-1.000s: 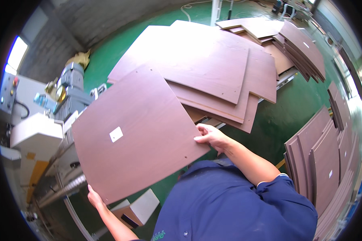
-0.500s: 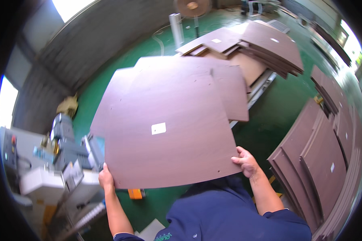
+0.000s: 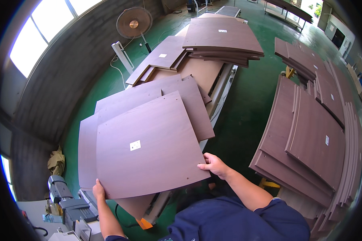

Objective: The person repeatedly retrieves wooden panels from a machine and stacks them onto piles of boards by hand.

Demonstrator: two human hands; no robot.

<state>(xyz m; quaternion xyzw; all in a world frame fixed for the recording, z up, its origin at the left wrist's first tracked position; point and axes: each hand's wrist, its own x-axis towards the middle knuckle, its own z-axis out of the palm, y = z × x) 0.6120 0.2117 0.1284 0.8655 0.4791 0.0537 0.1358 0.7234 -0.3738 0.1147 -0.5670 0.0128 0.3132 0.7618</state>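
Observation:
A large brown wood-grain panel point(image 3: 153, 160) with a white label and small drilled holes lies between my two hands. My left hand point(image 3: 99, 190) is closed on its near left corner, the thumb on top. On the near right edge, my right hand point(image 3: 214, 165) grips the same panel with thumb above and the other fingers partly hidden under it. Beyond and beneath it, other brown panels point(image 3: 86, 156) lie overlapping on the long roller conveyor point(image 3: 225, 90). Whether the held panel rests on them I cannot tell.
Farther along the conveyor stands a stack of panels point(image 3: 221, 36). To the right, more panels point(image 3: 309, 132) are piled beside a yellow support point(image 3: 269, 183). A machine with a grey motor point(image 3: 60, 188) is at lower left. A round fan point(image 3: 134, 24) stands by the wall.
The view has turned to the right and shows more of the conveyor. The held panel now sits lower and farther left in view, over the other panels. Both hands keep their grip.

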